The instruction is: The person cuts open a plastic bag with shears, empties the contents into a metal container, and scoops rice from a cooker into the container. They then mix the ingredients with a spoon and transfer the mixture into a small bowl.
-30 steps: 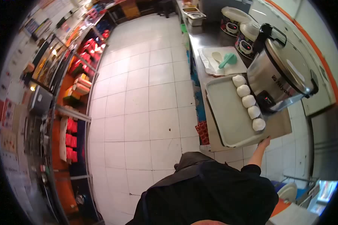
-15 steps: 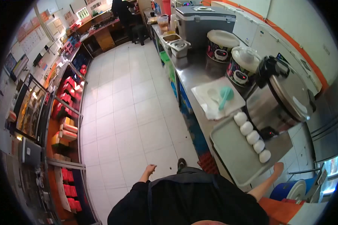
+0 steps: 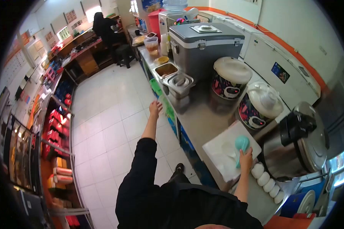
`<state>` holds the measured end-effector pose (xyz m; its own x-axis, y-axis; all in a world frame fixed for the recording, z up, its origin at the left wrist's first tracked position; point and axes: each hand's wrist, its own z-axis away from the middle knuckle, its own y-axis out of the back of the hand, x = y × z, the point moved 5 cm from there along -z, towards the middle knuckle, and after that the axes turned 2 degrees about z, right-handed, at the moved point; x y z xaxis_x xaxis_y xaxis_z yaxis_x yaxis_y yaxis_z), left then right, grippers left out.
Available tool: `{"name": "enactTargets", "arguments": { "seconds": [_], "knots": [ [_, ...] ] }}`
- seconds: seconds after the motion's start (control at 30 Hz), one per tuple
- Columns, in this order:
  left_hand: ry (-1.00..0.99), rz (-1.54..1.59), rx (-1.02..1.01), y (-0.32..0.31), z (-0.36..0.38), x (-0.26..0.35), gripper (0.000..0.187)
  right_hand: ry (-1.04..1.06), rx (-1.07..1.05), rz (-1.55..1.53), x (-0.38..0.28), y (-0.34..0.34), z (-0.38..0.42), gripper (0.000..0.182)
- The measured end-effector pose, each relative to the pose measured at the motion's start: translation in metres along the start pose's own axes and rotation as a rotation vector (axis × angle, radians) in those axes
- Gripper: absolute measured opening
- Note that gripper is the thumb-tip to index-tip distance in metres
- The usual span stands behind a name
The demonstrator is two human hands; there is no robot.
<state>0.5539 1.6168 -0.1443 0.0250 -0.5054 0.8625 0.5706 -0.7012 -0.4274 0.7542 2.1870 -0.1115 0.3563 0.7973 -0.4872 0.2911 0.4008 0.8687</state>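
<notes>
Your right hand [image 3: 246, 157] has come up from the tray edge, grip now closed on the handle of the teal rice paddle [image 3: 240, 145], paddle on the white cloth [image 3: 221, 152] near the worktop [image 3: 202, 114] edge, long axis running away from your grip, blade farthest, rice balls [image 3: 266, 182] just behind your wrist, left hand [image 3: 155, 108] raised over open floor, fingers loose, holding nothing, no writing legible.

top: black, long sleeves [image 3: 141, 160] | forearms bare past the cuffs | shoe [image 3: 178, 168]: dark
</notes>
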Motion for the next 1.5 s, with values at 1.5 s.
{"name": "enactTargets", "arguments": {
  "seconds": [1.5],
  "knots": [
    [0.318,-0.31,-0.888,-0.175,0.165,-0.101,0.025,-0.159,0.413,-0.255,-0.07,0.055,0.014,0.045]
  ]
}}
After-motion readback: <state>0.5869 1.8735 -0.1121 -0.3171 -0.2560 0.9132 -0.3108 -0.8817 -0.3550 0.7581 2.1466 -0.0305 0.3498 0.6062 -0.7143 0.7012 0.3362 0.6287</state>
